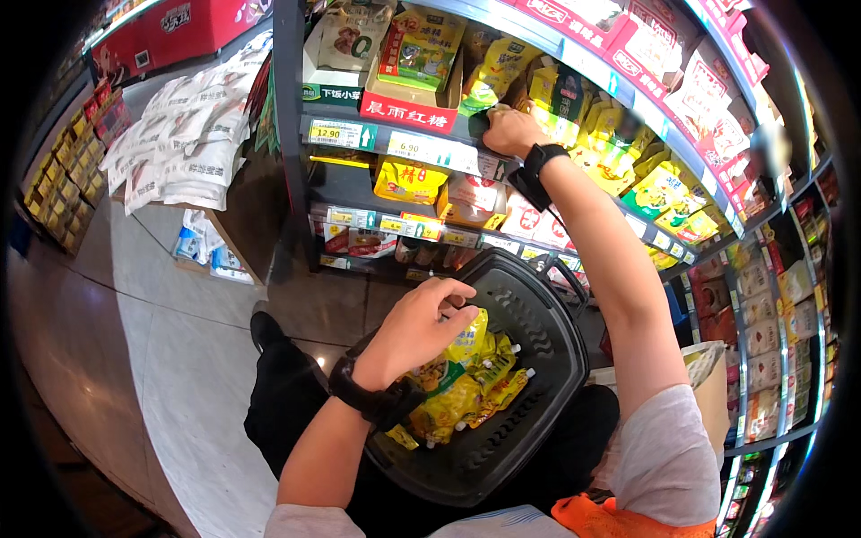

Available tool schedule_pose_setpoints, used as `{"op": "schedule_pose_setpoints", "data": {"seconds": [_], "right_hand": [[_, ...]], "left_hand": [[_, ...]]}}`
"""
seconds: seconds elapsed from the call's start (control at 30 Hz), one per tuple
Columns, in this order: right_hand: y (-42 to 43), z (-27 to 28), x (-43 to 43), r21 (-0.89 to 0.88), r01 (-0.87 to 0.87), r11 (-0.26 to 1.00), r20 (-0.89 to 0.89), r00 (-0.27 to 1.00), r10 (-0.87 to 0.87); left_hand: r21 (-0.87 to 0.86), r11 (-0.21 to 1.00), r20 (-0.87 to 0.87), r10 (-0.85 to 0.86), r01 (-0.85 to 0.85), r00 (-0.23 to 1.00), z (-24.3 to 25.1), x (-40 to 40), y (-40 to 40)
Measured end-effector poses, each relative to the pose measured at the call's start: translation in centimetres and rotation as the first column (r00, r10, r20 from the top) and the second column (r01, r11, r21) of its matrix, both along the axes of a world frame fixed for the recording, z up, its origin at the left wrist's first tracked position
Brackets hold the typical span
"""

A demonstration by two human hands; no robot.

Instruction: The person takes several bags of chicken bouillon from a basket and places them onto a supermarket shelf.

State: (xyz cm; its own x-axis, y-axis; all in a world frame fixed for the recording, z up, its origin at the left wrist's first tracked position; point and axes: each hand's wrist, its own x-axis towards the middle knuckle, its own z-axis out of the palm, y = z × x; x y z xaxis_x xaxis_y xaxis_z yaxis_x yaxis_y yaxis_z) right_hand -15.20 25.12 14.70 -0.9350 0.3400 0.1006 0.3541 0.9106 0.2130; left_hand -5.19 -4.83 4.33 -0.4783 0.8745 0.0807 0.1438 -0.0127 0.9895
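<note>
My left hand (420,329), with a black band at the wrist, hovers over a black plastic shopping basket (565,363). Its thumb and fingers are bent and apart, with nothing seen between them. Below it in the basket lie several yellow seasoning pouches (498,393), some with white spout caps. My right hand (514,131) reaches to the front of a middle shelf, its fingers curled and partly hidden. Beside it, a yellow pouch (501,67) leans to the left, and a yellow-and-black pouch (558,97) stands to the right. Whether the right fingers grip anything is unclear.
A red-fronted display box (407,113) sits left of my right hand. Priced shelf edges (427,153) run above the basket. White packets (195,121) are piled on a stand at left. More stocked shelves (767,336) rise at right. Grey floor (188,350) extends at left.
</note>
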Motion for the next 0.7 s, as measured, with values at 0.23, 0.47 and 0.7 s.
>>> {"op": "schedule_pose_setpoints", "data": {"seconds": [0.23,0.47,0.7], "right_hand": [[-4.4,3.1,-2.0,0.148,0.065,0.987,-0.128,0.991,-0.046],[0.3,0.1,-6.0,-0.028,-0.022,0.999,-0.199,0.98,0.016],[4.2,-0.1,-8.2,-0.177,-0.137,0.975,-0.207,0.973,0.1]], "left_hand": [[0.014,1.0,0.004,0.028,-0.028,1.0,-0.2,-0.4,-0.4],[-0.004,1.0,-0.03,0.002,-0.002,1.0,-0.3,0.1,-0.1],[-0.009,1.0,-0.053,0.022,-0.022,0.998,-0.1,0.0,-0.4]]}}
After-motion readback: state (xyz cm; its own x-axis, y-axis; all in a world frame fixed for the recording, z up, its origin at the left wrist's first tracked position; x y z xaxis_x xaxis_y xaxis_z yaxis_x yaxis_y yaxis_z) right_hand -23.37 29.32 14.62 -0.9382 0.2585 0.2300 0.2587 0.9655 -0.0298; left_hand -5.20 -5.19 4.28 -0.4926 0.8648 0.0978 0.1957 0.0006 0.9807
